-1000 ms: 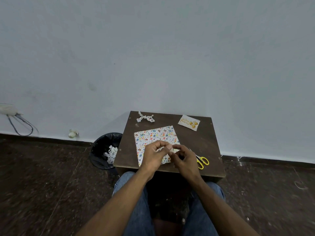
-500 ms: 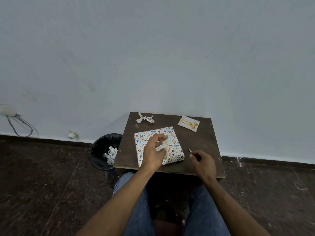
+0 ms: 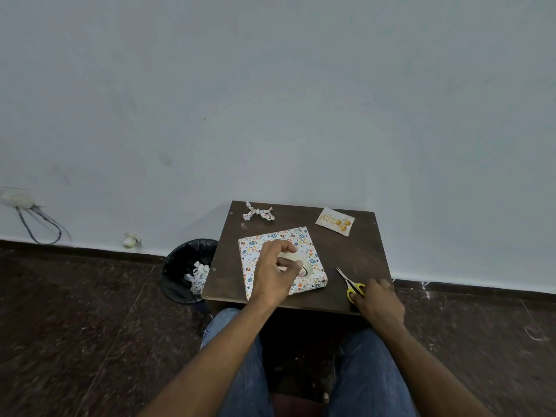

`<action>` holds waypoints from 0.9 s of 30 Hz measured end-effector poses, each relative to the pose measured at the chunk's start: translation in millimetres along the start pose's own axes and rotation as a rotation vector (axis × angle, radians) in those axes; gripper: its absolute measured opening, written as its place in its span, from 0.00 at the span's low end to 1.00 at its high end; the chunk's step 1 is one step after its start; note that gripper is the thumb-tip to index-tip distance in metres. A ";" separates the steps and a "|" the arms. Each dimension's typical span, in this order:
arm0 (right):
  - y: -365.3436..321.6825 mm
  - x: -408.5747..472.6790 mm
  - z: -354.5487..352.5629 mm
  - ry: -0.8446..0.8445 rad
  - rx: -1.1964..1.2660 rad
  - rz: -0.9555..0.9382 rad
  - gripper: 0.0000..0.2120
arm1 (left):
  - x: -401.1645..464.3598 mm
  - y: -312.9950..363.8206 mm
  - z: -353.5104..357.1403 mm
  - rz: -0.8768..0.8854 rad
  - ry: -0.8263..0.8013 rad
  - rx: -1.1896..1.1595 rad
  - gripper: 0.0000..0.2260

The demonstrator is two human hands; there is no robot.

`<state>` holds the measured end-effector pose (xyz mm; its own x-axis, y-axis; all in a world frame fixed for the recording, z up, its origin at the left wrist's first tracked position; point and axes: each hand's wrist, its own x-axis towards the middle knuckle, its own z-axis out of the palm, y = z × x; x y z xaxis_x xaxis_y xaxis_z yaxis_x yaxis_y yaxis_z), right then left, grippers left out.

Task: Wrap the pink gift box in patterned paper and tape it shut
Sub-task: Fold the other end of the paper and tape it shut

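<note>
- We see the gift box (image 3: 304, 248), already covered in patterned paper, lying flat on the dark wooden table (image 3: 355, 254), a little left of the middle and close to the near edge.
- Our left hand (image 3: 275, 273) sits over the box with its fingers curled round a roll of tape (image 3: 296, 261) — the pale ring shows between thumb and fingers, resting on the wrapped top.
- Our right hand (image 3: 377, 302) is at the near right corner of the table, fingers curled on the yellow handles of the scissors (image 3: 350, 284); the blades point away from us, towards the middle of the table, and look closed.
- A twisted scrap of patterned paper (image 3: 258, 212) lies at the far left of the table, and a small greeting card (image 3: 335, 221) with gold print lies at the far right — both well apart from the box.
- A black bin (image 3: 186, 270) holding paper offcuts stands on the floor just left of the table.
</note>
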<state>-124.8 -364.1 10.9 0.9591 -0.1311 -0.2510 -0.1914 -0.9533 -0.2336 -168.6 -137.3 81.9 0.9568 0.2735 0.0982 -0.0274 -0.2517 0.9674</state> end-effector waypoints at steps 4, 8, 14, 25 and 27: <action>-5.9 2.1 -9.8 -0.057 -0.043 0.013 0.18 | 5.8 -8.5 0.8 0.029 0.164 0.098 0.14; -11.5 2.1 -18.2 -0.108 -0.045 0.051 0.15 | 6.5 -13.9 -4.5 0.028 0.129 0.147 0.11; -8.2 9.9 -11.9 -0.184 0.441 0.234 0.18 | 3.6 -11.7 -13.9 0.065 0.024 0.123 0.10; -70.1 -54.2 -22.3 -0.308 1.368 -0.129 0.10 | 0.1 -3.8 -1.4 0.181 0.099 0.129 0.15; -84.2 -63.7 -23.3 -0.307 1.404 -0.198 0.09 | -0.1 -3.0 0.5 0.128 0.103 0.064 0.17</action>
<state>-164.9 -281.8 68.4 0.9463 0.2028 -0.2518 -0.2797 0.1229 -0.9522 -168.4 -137.1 78.9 0.9119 0.3279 0.2467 -0.1258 -0.3488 0.9287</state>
